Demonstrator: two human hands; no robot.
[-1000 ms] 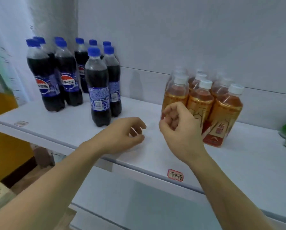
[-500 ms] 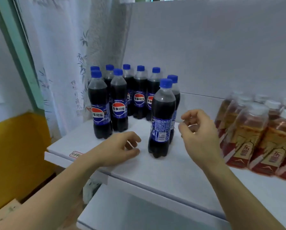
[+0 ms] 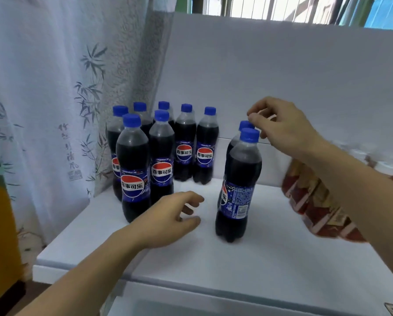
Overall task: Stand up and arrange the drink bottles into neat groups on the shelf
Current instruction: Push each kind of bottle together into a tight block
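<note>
Cola bottles (image 3: 161, 153) stand upright in a cluster at the shelf's (image 3: 270, 252) left rear; two more (image 3: 238, 185) stand apart to the right. They look full, hence heavy, rigid and smooth: take them at the waist. Your right hand (image 3: 282, 126) hovers loosely curled at their caps, holding nothing. Your left hand (image 3: 168, 220) rests relaxed between the groups, empty.

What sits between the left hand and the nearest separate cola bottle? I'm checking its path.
Nothing: in the head view only bare white shelf separates the left hand from the front cola bottle.
</note>
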